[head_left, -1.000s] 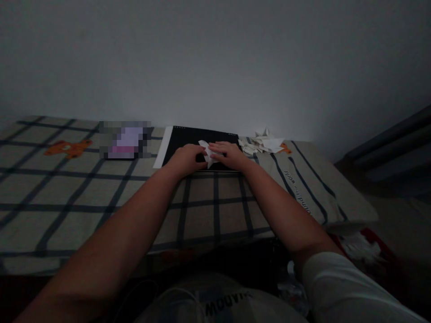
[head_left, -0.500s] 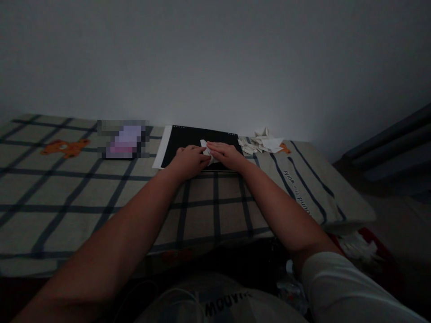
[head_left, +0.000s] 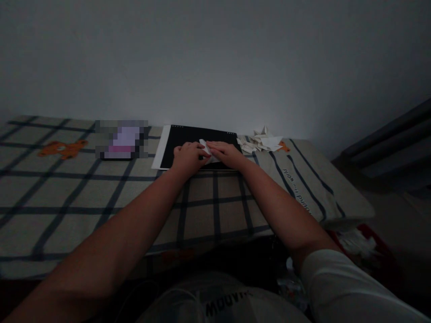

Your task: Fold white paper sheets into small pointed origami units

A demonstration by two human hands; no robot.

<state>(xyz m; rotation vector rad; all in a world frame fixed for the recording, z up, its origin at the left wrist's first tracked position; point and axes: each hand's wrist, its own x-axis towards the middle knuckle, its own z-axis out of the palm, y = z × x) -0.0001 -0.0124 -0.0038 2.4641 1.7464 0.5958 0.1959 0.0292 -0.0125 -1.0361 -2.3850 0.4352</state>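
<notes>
A small piece of folded white paper [head_left: 203, 143] lies between my hands over a black pad with a white left margin [head_left: 182, 134]. My left hand [head_left: 189, 157] has its fingers bent and its thumb against the paper's left side. From the right, my right hand [head_left: 226, 153] presses on the paper with its fingers held together. Much of the paper is hidden under my fingers. Beside the pad on the right is a heap of folded white paper pieces [head_left: 262, 141].
A blurred-out phone-like device [head_left: 124, 140] lies on the checked cloth [head_left: 81, 188] to the left. The wall [head_left: 215, 67] stands behind the table. Below the table's right end is a red bin [head_left: 367, 231] with crumpled white paper in it.
My left hand has shifted slightly left, and its fingers are raised and bent a little more. My right hand stays on the paper. The view has moved slightly.
</notes>
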